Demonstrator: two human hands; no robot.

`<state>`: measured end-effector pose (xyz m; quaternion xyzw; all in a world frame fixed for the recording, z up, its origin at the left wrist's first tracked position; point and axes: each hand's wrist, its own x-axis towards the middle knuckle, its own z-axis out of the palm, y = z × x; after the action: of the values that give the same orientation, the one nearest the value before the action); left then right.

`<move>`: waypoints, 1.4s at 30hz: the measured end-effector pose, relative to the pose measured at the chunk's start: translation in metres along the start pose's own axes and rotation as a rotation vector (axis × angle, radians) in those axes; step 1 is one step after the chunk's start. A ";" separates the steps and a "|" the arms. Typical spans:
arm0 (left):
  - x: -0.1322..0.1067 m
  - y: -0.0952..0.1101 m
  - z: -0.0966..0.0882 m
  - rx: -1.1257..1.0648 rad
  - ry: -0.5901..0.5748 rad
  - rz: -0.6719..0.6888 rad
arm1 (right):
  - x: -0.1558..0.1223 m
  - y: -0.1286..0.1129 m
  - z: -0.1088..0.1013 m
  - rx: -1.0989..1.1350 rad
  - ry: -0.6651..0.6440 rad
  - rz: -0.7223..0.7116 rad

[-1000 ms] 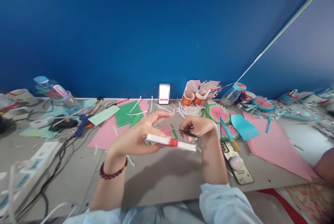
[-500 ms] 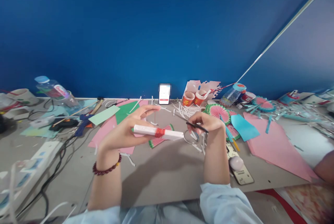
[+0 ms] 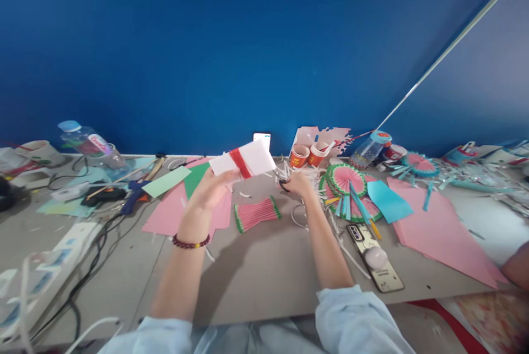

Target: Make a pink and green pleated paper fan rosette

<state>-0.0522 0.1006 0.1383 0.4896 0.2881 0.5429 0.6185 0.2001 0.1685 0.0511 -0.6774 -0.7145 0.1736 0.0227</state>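
Note:
My left hand (image 3: 205, 191) grips a flat white paper packet (image 3: 261, 158) by its lower left edge. A red band (image 3: 241, 163) runs round the middle of it. Fingers of my right hand (image 3: 298, 183) are closed on dark-handled scissors (image 3: 283, 184), whose tip lies close to the packet's right end. Much of the scissors is hidden by the hand. Below the packet, a pleated pink paper piece with green edges (image 3: 257, 214) rests on the table.
Pink and green paper sheets (image 3: 167, 212) lie at left. White paper strips, red paper cups (image 3: 299, 156), watermelon-patterned paper fans (image 3: 346, 180) and a patterned phone (image 3: 378, 266) are at right. Further left are a plastic bottle (image 3: 88, 142), a glue gun (image 3: 133, 195) and a power strip (image 3: 61, 266).
My left hand has raised and turned the packet, so its broad face shows instead of its thin edge. My right hand has moved left and up with the scissors, toward the packet.

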 end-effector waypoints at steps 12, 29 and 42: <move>0.009 -0.003 0.007 -0.399 0.053 -0.206 | 0.008 0.008 0.011 0.057 0.008 0.025; 0.013 -0.021 0.014 -0.561 -0.002 -0.335 | -0.015 -0.039 -0.010 0.925 0.112 -0.452; 0.015 -0.009 -0.013 -0.154 0.236 -0.144 | -0.044 -0.049 -0.031 1.498 -0.110 -0.427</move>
<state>-0.0568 0.1191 0.1285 0.3519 0.3506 0.5712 0.6534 0.1646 0.1316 0.1027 -0.3199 -0.5219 0.6350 0.4712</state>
